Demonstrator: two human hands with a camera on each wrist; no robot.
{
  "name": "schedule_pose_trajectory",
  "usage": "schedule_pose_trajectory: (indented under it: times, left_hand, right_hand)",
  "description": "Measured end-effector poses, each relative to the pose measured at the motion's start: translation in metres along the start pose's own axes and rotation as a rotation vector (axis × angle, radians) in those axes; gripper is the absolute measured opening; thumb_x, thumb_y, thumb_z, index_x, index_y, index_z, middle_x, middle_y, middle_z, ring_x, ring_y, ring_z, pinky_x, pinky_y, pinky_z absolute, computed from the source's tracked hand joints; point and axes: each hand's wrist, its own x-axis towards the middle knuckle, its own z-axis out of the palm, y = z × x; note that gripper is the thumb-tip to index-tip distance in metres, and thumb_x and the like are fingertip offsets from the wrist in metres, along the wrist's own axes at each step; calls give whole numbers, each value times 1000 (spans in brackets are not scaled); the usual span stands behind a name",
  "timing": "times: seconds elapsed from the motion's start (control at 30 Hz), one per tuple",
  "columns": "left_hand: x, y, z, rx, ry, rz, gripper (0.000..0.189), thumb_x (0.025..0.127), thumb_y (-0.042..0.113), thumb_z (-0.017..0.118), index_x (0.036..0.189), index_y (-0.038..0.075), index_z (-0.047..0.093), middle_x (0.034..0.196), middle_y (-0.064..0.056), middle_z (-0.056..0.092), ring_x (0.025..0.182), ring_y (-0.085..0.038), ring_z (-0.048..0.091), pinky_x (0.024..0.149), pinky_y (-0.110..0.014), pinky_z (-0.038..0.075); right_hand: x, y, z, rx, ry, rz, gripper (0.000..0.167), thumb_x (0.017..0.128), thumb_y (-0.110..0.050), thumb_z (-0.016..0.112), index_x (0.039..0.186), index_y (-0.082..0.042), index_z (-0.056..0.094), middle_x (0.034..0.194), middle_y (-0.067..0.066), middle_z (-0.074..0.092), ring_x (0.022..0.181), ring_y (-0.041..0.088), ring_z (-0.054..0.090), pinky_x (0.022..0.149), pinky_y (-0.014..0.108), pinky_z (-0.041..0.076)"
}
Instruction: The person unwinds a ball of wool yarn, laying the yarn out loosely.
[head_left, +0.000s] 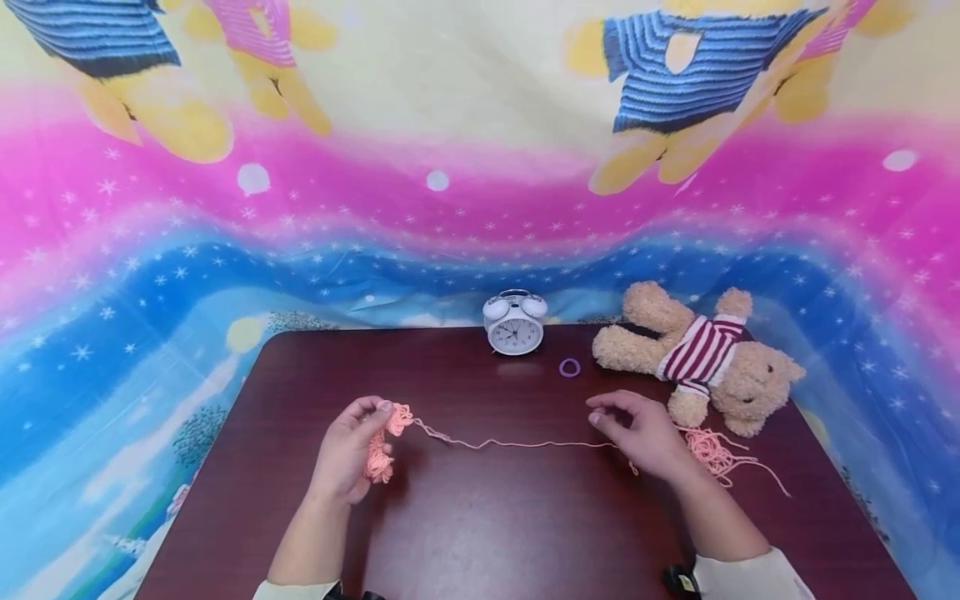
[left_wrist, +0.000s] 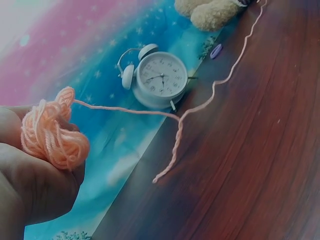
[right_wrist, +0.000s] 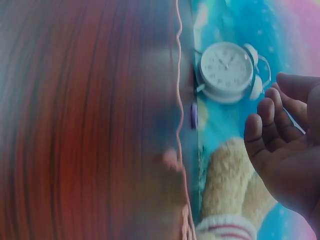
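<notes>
My left hand (head_left: 351, 450) grips a small bundle of peach yarn (left_wrist: 55, 135), with loops sticking out past the thumb and below the fingers. From that bundle a strand of yarn (head_left: 525, 443) runs right across the tabletop, with a short twisted end (left_wrist: 175, 150) branching off near the left hand. My right hand (head_left: 637, 429) hovers over the strand's right part, fingers loosely bent; in the right wrist view nothing lies between them. Beyond the right wrist sits a loose tangle of peach yarn (head_left: 712, 454), partly hidden by the forearm.
A white twin-bell alarm clock (head_left: 515, 325) stands at the back edge of the dark wooden table (head_left: 480, 533). Right of it lies a purple ring (head_left: 570, 367). A teddy bear (head_left: 701, 354) in a striped shirt lies at the back right. A printed cloth (head_left: 442, 225) hangs behind.
</notes>
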Motion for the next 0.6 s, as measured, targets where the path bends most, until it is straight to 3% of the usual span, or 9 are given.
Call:
schedule_pose_trajectory:
  times: [0.17, 0.6]
  left_hand:
    - [0, -6, 10, 1, -13, -3, 27, 100, 23, 71, 113, 9, 52, 86, -2, 57, 49, -11, 51, 33, -26, 43]
    - [0, -16, 38, -4, -54, -14, 31, 97, 22, 74, 112, 5, 53, 90, -5, 57, 51, -14, 49, 35, -26, 43]
  right_hand:
    - [8, -12, 22, 38, -10, -64, 19, 94, -16, 78, 113, -11, 77, 93, -9, 72, 78, 10, 62, 69, 25, 53]
    - [18, -48, 68, 189, -93, -97, 17, 92, -18, 81, 108, -18, 78, 89, -10, 68, 76, 10, 63, 66, 26, 55]
